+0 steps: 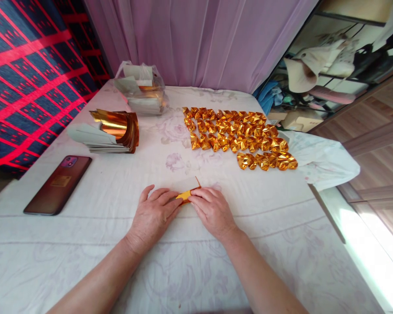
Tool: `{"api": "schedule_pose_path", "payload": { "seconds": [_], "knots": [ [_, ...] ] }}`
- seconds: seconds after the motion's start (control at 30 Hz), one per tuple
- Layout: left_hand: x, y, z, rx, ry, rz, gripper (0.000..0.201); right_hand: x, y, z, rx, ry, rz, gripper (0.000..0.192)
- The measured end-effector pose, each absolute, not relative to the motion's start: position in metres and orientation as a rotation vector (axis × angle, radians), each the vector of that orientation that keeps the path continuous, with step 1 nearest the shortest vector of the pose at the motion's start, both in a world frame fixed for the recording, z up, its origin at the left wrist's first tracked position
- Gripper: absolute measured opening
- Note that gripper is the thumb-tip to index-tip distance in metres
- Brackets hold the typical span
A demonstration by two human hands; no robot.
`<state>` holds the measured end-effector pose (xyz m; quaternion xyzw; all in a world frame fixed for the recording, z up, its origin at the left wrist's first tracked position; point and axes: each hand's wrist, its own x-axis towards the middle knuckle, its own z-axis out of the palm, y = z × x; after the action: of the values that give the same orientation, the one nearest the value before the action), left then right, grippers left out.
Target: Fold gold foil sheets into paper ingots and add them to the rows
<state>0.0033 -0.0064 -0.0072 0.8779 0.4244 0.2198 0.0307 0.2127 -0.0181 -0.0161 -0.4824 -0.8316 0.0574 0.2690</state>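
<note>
Bedsheet [118, 205], white with a faint floral print, covers the whole work surface, backed by a mauve curtain [199, 43] and, on the left, a red-and-blue patterned cloth [26, 65]. Rows of folded gold paper ingots [239, 137] lie across the far right of the sheet, well apart from the hands. On the far left sits a stack of gold foil sheets [113, 131], its top leaves curling up, with a clear plastic bag [144, 91] of more paper behind it. A dark phone [59, 184] lies face down nearer the left edge. At the centre, the left hand [153, 216] and right hand [212, 211] rest palm down, fingertips meeting and pressing on one gold foil sheet [185, 192], partly folded, its pale back showing; both hands are nearly flat, fingers close together, pinching the fold against the bedsheet.
</note>
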Motion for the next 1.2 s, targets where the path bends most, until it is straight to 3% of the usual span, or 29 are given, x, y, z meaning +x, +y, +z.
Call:
{"api": "schedule_pose_path", "payload": {
  "seconds": [0.37, 1.2],
  "knots": [
    [0.007, -0.008, -0.004, 2.723, 1.290, 0.724, 0.023, 0.195, -0.029, -0.011, -1.373, -2.245, 0.067, 0.010],
    [0.007, -0.008, -0.004, 2.631, 1.321, 0.686, 0.019, 0.196, -0.028, -0.015, -1.410, -2.115, 0.265, 0.016]
  ]
}}
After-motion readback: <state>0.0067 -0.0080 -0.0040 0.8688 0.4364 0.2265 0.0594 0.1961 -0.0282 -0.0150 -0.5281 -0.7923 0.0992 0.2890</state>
